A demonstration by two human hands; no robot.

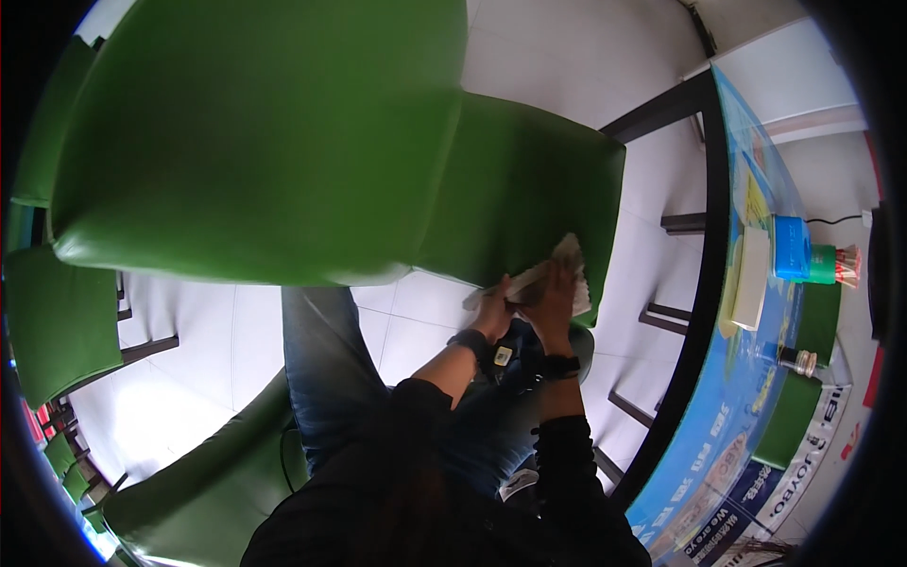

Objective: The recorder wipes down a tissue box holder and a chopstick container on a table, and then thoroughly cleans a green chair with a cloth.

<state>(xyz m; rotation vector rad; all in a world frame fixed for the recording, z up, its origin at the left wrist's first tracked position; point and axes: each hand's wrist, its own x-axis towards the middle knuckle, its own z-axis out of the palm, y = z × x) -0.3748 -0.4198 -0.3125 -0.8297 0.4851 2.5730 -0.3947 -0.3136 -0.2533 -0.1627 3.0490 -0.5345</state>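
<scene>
A large green upholstered chair (255,142) fills the upper left and centre, its smooth seat pad (524,184) reaching toward the table. At the near right corner of that pad lies a crumpled pale cloth (580,266). Over the cloth my right hand (554,301) rests, fingers extended, pressing it against the green surface. Just left of it my left hand (494,315) holds the cloth's other end at the pad's edge. A dark band circles each wrist. Below the hands is a dark object with a small yellow label, partly hidden.
To the right stands a black-edged table (716,205) with a blue printed top, bearing a white box (751,278), a blue container (791,248), a green holder of sticks (823,264) and a small jar (799,360). More green chairs (60,319) stand left and behind.
</scene>
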